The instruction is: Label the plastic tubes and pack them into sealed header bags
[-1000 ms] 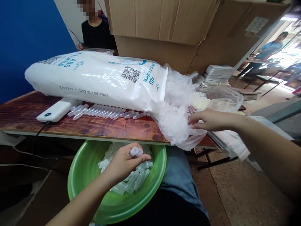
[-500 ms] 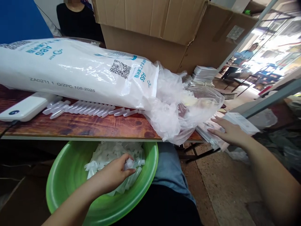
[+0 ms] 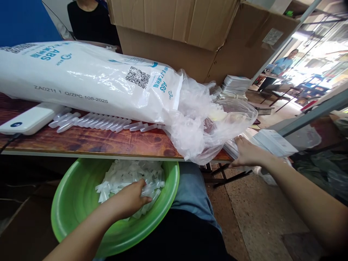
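Note:
My left hand (image 3: 130, 201) is down in the green basin (image 3: 63, 206), over a heap of translucent plastic tubes (image 3: 122, 177). Its thumb and index finger are spread with tubes between and beyond them; the other fingertips are hidden. My right hand (image 3: 250, 152) is at the table's right end, thumb apart from its fingers, touching a stack of clear plastic packets (image 3: 231, 148). Those packets are partly covered by the hand. Left of them lies a crumpled clear plastic bag (image 3: 190, 134). A row of similar tubes (image 3: 103, 121) lies along the table.
A large white printed sack (image 3: 89, 79) lies across the wooden table (image 3: 122, 143). A white device with a cable (image 3: 32, 117) stands at the left. Cardboard boxes (image 3: 168, 43) rise behind. A white box (image 3: 274, 141) is by my right hand. Two other people are beyond.
My right hand has moved left and slightly down over the packets. My left hand has shifted slightly left in the basin, and the clump between its fingers no longer shows. The view shifted slightly.

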`<act>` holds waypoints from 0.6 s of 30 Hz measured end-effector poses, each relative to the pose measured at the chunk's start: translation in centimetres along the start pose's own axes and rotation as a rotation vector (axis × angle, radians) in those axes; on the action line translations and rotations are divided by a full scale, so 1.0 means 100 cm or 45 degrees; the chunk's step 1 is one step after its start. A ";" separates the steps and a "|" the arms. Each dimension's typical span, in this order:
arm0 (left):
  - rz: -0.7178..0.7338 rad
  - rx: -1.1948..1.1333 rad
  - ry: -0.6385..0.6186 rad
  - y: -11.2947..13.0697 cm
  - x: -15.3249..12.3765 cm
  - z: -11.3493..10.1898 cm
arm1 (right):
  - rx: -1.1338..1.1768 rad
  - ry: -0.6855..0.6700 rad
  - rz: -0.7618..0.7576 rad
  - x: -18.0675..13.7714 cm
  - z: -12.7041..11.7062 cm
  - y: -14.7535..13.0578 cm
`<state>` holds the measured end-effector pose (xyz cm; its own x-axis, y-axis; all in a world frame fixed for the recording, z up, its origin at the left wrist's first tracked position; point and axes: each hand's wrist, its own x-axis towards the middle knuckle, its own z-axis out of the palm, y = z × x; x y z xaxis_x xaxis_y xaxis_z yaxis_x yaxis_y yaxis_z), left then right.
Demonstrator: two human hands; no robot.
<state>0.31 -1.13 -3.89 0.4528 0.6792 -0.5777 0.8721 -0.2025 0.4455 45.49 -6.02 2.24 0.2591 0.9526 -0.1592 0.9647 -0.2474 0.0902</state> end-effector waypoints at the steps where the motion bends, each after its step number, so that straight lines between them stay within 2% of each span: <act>1: 0.005 -0.011 -0.009 -0.001 0.001 -0.001 | -0.009 -0.042 -0.028 0.000 -0.005 0.001; 6: 0.073 -0.081 -0.057 -0.009 0.000 -0.011 | -0.056 -0.200 -0.112 0.002 -0.039 0.014; 9: 0.108 -0.070 -0.162 -0.012 -0.005 -0.012 | -0.114 -0.176 -0.088 0.000 -0.051 0.016; 11: 0.093 -0.027 -0.184 -0.010 -0.009 -0.010 | -0.174 -0.100 -0.039 -0.005 -0.049 0.012; 13: 0.088 0.026 -0.130 -0.005 -0.012 -0.010 | -0.239 -0.010 0.029 -0.011 -0.041 0.006; 15: 0.127 0.104 -0.009 0.001 -0.013 -0.014 | -0.298 0.078 0.093 -0.019 -0.030 -0.001; 18: 0.183 0.216 0.217 0.013 -0.011 -0.036 | -0.359 0.183 0.142 -0.029 -0.018 -0.008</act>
<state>0.31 0.43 -0.20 0.5485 0.7411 -0.3871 0.8265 -0.4105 0.3851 43.87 -8.22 4.43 0.3339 0.9426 0.0051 0.8748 -0.3119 0.3708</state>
